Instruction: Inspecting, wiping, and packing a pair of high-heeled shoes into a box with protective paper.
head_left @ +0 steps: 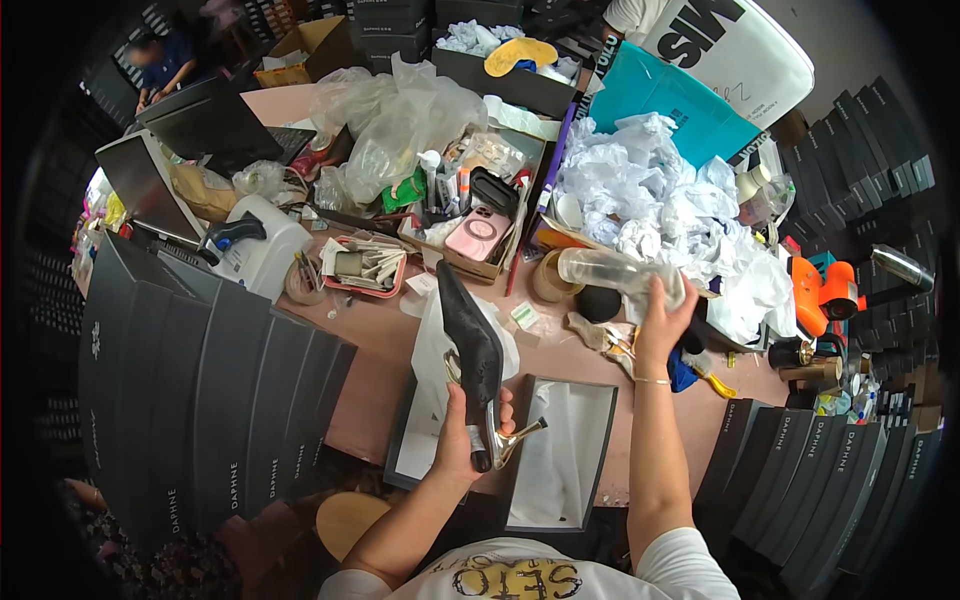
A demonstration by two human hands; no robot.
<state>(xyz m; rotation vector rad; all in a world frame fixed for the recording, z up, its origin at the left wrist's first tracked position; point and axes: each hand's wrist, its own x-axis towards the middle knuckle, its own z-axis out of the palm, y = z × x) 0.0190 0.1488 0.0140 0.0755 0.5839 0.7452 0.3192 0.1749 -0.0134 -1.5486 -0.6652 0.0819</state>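
My left grip (458, 442) pinches the black shoe (476, 340), left of the open box (603, 430); my right grip (665, 320) clasps a clear container (600, 268) beyond it. I should hold the shoe steady, unscuffed.

Around the shoe (474, 335) in the left hand (456, 440), a phone (478, 232) lies in a carton (468, 262) at twelve o'clock, paper (635, 170) in a box (550, 172) between one and two, the right hand's (663, 315) bottle (605, 270) at two, box stacks (220, 390) at four and nine, a tray (362, 289) at ten.
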